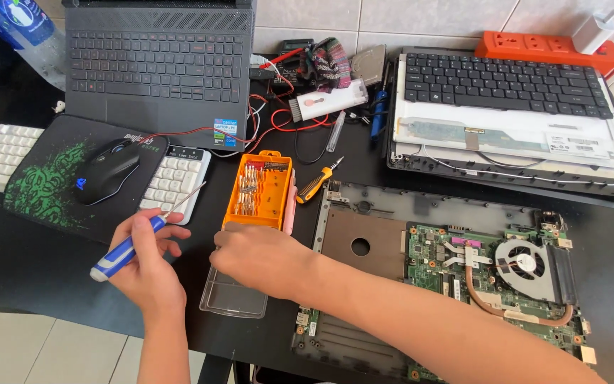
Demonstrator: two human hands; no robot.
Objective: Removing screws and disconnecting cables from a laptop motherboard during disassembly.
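Left hand: the left hand (pixel 147 267) is closed around a blue-and-white screwdriver (pixel 131 245), its thin shaft pointing up to the right over the white keyboard (pixel 179 174).
Right hand: the right hand (pixel 261 259) rests palm down on the near end of the orange bit case (pixel 261 190), fingers curled there; whether they pinch anything I cannot tell.
Bit case: orange tray with rows of metal bits, standing mid-table; its clear lid (pixel 232 295) lies open on the near side, close to the table edge (pixel 94 316).
Screwdriver look: blue grip with white end, slim steel shaft, held tilted.
Edges: the opened laptop base (pixel 364 242) with its green board and fan (pixel 527 263) lies just right of the case; the mouse pad (pixel 44 178) and black mouse (pixel 108 171) lie to the left.
Open room: a bare black strip of table sits near left, below the mouse pad.
Far side: a small yellow-handled screwdriver (pixel 315 185) lies just beyond the laptop base.
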